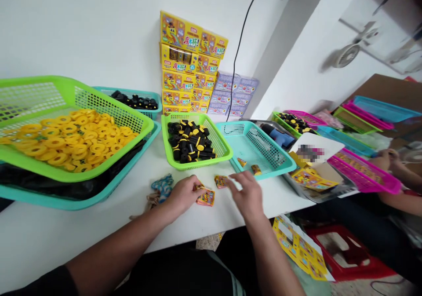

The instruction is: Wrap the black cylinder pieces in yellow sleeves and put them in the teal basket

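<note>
My left hand pinches a small stack of yellow printed labels at its upper left edge, low over the white table. My right hand has thumb and fingers closed at the right edge of another small printed label, just up and right of the stack. Behind the hands a green basket holds many black cylinders with yellow ends. In the turquoise basket to its right lie a label-wrapped cylinder and a small printed piece.
Yellow rings fill a green basket at left, stacked on a turquoise one. A crumpled cloth lies beside my left forearm. Yellow boxes and purple boxes stand against the wall. A person's arm shows at right.
</note>
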